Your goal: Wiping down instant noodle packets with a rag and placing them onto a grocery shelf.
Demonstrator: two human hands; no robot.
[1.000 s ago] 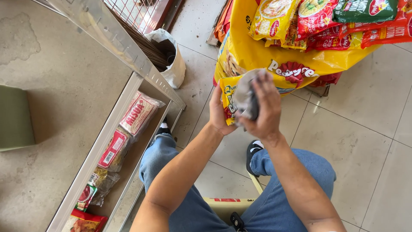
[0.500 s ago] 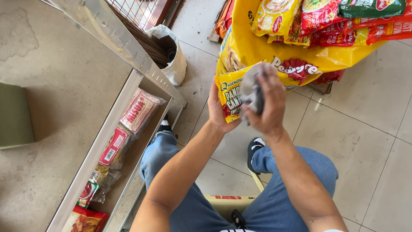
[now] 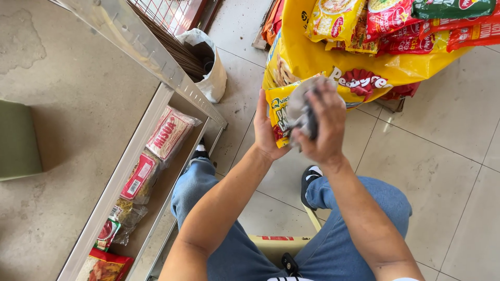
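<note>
I held a small yellow packet (image 3: 277, 117) upright in my left hand (image 3: 265, 130), its printed front facing me (red at the lower edge). My right hand (image 3: 325, 130) pressed a crumpled grey cloth (image 3: 302, 112) against the packet's right side, covering part of it.

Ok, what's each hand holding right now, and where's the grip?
Left hand holds a yellow packet by its left edge; right hand clutches a bunched grey cloth against the packet's front.
</note>
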